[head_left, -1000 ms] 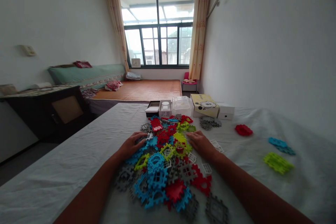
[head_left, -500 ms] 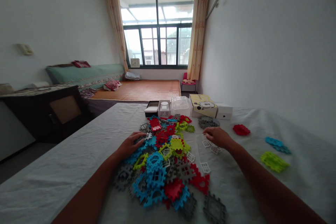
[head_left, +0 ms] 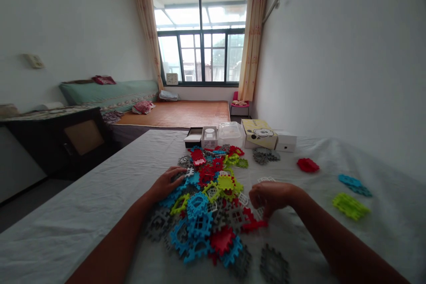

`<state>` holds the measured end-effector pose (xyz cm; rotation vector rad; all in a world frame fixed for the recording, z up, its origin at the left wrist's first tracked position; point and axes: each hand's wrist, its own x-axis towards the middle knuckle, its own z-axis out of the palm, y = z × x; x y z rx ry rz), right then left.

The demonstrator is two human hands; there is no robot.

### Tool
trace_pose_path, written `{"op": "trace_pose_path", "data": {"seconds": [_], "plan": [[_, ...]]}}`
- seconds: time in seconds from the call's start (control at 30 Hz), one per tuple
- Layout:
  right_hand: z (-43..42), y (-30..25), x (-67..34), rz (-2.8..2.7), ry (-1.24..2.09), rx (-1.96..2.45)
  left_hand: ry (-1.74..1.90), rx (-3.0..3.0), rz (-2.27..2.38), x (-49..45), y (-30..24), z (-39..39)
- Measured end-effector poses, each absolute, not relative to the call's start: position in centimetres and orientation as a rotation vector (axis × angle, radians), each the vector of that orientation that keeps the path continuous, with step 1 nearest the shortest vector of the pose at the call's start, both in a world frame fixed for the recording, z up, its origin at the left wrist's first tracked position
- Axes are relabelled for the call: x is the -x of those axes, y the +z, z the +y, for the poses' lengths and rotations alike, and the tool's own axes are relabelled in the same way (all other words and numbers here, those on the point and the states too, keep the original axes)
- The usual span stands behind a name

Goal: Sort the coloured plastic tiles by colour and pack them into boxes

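Right hand (head_left: 271, 197) pinches a red piece (head_left: 254, 226), well in from the far edge of the surface (head_left: 109, 186); interlocking teeth could drag grey neighbours (head_left: 237, 216) along. Left hand (head_left: 169, 183) rests unclenched.

White lattice pieces (head_left: 266, 179) partly hidden behind right fingers (head_left: 258, 194)

blue, red, lime, grey pieces (head_left: 226, 183), whitish cloth (head_left: 123, 173), yellow cartoon-printed box (head_left: 258, 134)
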<state>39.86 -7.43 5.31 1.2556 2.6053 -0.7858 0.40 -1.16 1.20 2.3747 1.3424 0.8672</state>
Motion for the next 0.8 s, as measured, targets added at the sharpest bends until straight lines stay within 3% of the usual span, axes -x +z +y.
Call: {"op": "trace_pose_path", "data": {"seconds": [0.13, 0.27, 0.43, 0.5, 0.8], "plan": [[-6.8, 5.1, -40.6, 2.649, -0.942, -1.252, 0.865, -2.370, 1.338, -0.4, 1.2, -1.2], [-5.7, 5.6, -43.2, 2.637, -1.064, -1.549, 0.853, -2.361, 1.343, -0.4, 1.2, -1.2], [-4.9, 5.1, -44.5, 2.649, -0.384, -1.944, 0.836, -2.342, 1.347, -0.4, 1.4, -1.4], [-5.0, 4.6, -43.1, 2.705, -0.301, -1.963, 0.827, -2.346, 1.352, -0.4, 1.4, -1.3], [-6.4, 3.3, -37.8, 2.724, -0.669, -1.756, 0.852, -2.342, 1.329, -0.3, 1.2, -1.4]]}}
